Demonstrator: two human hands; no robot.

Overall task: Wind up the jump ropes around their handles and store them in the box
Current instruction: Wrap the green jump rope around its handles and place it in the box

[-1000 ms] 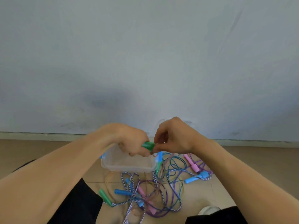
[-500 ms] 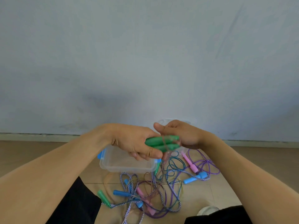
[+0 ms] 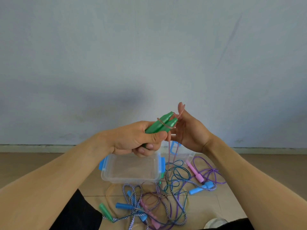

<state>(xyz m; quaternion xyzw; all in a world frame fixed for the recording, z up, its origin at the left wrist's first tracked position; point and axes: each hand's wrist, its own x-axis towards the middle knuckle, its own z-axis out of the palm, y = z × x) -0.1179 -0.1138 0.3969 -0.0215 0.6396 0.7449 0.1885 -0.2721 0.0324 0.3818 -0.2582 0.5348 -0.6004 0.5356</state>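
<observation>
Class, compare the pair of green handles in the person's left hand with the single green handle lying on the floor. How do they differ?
The green handles are held together in the left hand, raised above the box; the single green handle lies alone on the floor. A thin pinkish cord loops around the held pair; the floor one joins a striped rope. Both share the green colour and tapered shape.

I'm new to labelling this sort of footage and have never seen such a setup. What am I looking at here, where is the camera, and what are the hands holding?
There is no machine: the camera sits on a person's head, looking down at their own arms. The left hand grips two green handles side by side. The right hand guides a thin pinkish rope that already loops once around them. On the floor below stands a clear plastic box with blue clips, beside a tangle of other jump ropes with blue, pink and green handles.
</observation>
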